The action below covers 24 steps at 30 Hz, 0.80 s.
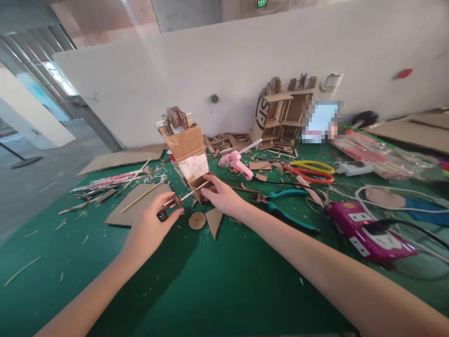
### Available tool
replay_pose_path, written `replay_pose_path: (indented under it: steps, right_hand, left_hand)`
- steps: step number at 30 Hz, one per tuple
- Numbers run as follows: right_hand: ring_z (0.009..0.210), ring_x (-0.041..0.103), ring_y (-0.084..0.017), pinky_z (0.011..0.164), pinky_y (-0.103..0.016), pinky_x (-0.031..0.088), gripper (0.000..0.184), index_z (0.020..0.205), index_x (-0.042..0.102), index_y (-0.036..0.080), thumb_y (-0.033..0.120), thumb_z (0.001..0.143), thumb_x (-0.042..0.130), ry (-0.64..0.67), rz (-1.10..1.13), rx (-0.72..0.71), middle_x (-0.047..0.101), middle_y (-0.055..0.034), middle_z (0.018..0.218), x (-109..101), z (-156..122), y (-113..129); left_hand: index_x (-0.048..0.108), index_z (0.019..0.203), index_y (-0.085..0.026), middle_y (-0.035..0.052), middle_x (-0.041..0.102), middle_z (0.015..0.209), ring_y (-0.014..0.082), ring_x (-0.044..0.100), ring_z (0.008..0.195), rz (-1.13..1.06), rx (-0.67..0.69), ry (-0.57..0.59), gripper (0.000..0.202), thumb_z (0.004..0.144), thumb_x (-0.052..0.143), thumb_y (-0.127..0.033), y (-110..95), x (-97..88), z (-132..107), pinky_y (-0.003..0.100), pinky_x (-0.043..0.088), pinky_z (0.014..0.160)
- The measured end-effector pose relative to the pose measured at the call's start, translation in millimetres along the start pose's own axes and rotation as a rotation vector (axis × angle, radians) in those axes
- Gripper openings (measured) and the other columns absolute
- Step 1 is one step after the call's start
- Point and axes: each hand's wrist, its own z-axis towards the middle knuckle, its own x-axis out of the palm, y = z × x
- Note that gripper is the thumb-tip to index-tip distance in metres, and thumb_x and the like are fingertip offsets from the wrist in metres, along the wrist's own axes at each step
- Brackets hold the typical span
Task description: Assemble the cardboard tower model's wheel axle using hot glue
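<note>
A cardboard tower stands upright in front of me, with wheel-like discs on its top and a small box at its foot. My right hand is closed on that box near the wooden stick. My left hand pinches a small cardboard piece through which the stick seems to run toward the tower. A small black object shows by the left palm; its kind I cannot make out. Just below lie a round cardboard disc and a cardboard triangle.
Right of the tower lie a pink glue gun, teal-handled cutting pliers and orange-and-yellow scissors. A purple power strip trails cables. Another cardboard structure stands at the wall. Flat cardboard and scraps lie left.
</note>
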Motion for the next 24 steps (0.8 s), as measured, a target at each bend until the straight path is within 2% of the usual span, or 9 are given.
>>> replay_pose_path:
  steps: [5,8,12,15,18,24]
  right_hand:
    - [0.086,0.067,-0.016,0.085,-0.033,0.051,0.050,0.133,0.040,0.021,0.026,0.086,0.056,-0.038,-0.047,-0.089,0.070,-0.0028,0.091,0,-8,-2]
    - [0.078,0.068,-0.015,0.080,-0.033,0.052,0.045,0.128,0.039,0.023,0.019,0.085,0.050,-0.086,-0.010,-0.145,0.068,0.0004,0.084,1,-11,-2]
    - [0.068,0.064,-0.015,0.071,-0.033,0.052,0.027,0.110,0.045,0.021,0.019,0.084,0.048,-0.279,-0.083,-0.139,0.063,0.0019,0.076,-4,-12,1]
    - [0.078,0.061,-0.017,0.075,-0.034,0.050,0.024,0.102,0.049,0.018,0.018,0.079,0.055,-0.410,-0.249,-0.198,0.061,-0.0041,0.088,-10,-9,2]
    - [0.088,0.061,-0.018,0.081,-0.034,0.049,0.025,0.102,0.051,0.017,0.014,0.077,0.056,-0.382,-0.303,-0.237,0.061,-0.0079,0.100,-14,-5,2]
    - [0.093,0.063,-0.018,0.087,-0.032,0.048,0.019,0.098,0.058,0.017,0.011,0.081,0.054,-0.332,-0.316,-0.184,0.068,-0.0065,0.098,-17,-2,2]
  left_hand:
    - [0.054,0.118,-0.024,0.0070,0.067,0.115,0.0269,0.063,0.108,-0.019,0.032,-0.001,0.045,0.080,0.062,-0.047,3,8.9,9,0.042,0.051,0.094]
    - [0.054,0.118,-0.023,0.0067,0.066,0.114,0.0255,0.063,0.107,-0.019,0.052,-0.004,0.045,0.080,0.062,-0.046,3,7.4,11,0.041,0.051,0.095]
    - [0.054,0.119,-0.023,0.0073,0.065,0.116,0.0262,0.063,0.106,0.009,0.066,0.001,0.045,0.081,0.060,-0.045,-1,2.0,12,0.041,0.051,0.093]
    - [0.054,0.119,-0.023,0.0074,0.065,0.118,0.0267,0.063,0.106,0.027,0.057,0.006,0.045,0.081,0.060,-0.046,-4,-0.1,12,0.041,0.052,0.091]
    - [0.054,0.120,-0.022,0.0077,0.064,0.118,0.0265,0.064,0.105,0.016,0.057,0.014,0.046,0.081,0.059,-0.045,-4,0.4,13,0.041,0.053,0.090]
    - [0.054,0.121,-0.022,0.0070,0.063,0.121,0.0246,0.064,0.102,-0.003,0.057,0.005,0.047,0.081,0.060,-0.045,-2,1.7,15,0.040,0.053,0.091]
